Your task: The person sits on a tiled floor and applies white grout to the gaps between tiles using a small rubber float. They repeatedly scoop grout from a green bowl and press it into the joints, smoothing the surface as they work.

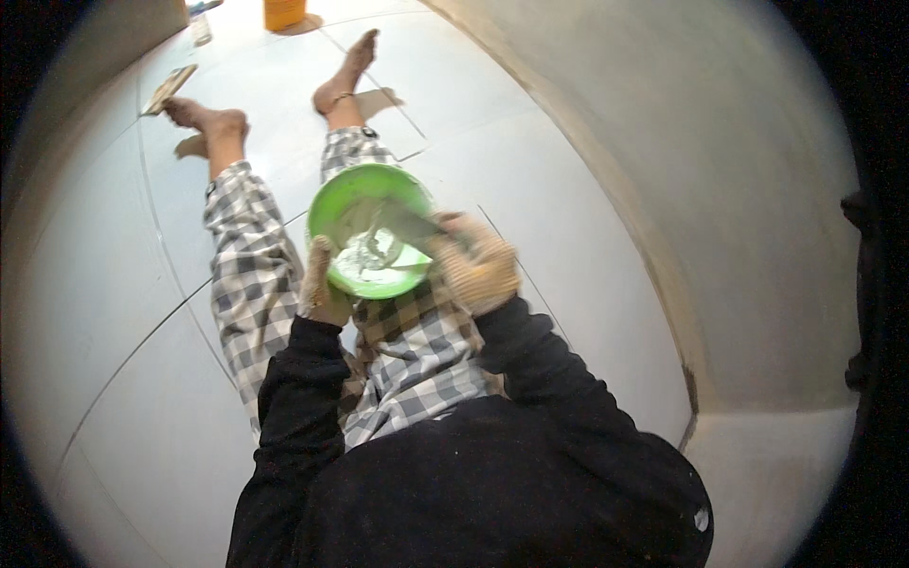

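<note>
A green bowl [327,196] rests over my thigh, with white paste [364,256] in the bottom and smeared on its inner wall. My left hand [320,286], in a knit glove, grips the bowl's near left side with the thumb over the rim. My right hand [481,267], also gloved and slightly blurred, is closed round a putty knife [407,225] at the bowl's right rim. The flat blade of the knife reaches into the bowl above the paste. Its handle is mostly hidden by the fingers.
My legs in checked trousers [248,248] stretch forward on the pale tiled floor [133,350]. A bare plastered wall [701,208] rises on the right. Beside my left foot lies a flat, stained tool or board [170,90]. Farther off stands an orange bucket [284,13].
</note>
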Available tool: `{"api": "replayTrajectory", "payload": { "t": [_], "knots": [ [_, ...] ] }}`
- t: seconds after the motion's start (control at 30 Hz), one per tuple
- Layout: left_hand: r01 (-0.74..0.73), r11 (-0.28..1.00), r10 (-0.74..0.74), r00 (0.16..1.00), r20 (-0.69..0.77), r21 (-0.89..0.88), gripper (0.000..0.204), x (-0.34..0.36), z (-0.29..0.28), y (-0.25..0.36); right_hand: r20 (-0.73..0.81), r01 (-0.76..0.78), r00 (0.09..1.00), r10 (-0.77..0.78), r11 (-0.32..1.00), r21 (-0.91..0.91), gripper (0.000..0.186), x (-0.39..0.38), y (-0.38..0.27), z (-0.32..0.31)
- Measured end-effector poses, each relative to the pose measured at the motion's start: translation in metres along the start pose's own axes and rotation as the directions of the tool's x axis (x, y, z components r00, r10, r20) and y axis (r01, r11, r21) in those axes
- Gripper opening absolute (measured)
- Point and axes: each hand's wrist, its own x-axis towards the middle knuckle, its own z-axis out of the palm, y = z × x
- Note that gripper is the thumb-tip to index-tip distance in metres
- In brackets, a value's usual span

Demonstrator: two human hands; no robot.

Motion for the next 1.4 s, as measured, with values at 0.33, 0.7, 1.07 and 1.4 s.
{"api": "replayTrajectory", "payload": {
  "t": [0.33, 0.7, 1.07, 1.4],
  "knots": [
    [0.033, 0.993, -0.029, 0.999, -0.032, 0.114, 0.073, 0.004, 0.001, 0.028, 0.219, 0.209, 0.949, -0.227, 0.972, 0.104, 0.033, 0.033, 0.034, -0.019],
    [0.049, 0.997, -0.036, 0.973, -0.229, 0.052, 0.074, 0.02, -0.019, 0.03, 0.624, 0.884, 0.466, -0.627, 0.36, -0.298, 0.019, 0.023, 0.003, -0.059],
    [-0.082, 0.987, 0.08, 0.997, -0.023, -0.138, 0.084, 0.013, -0.02, 0.037, 0.125, -0.423, 0.886, 0.446, 0.67, 0.61, 0.044, 0.05, 0.028, -0.041],
    [-0.264, 0.912, 0.277, 0.961, -0.001, -0.314, 0.075, -0.009, -0.021, 0.049, 0.125, -0.332, 0.919, 0.373, 0.564, 0.756, 0.025, 0.07, 0.062, 0.074]
  ]
}}
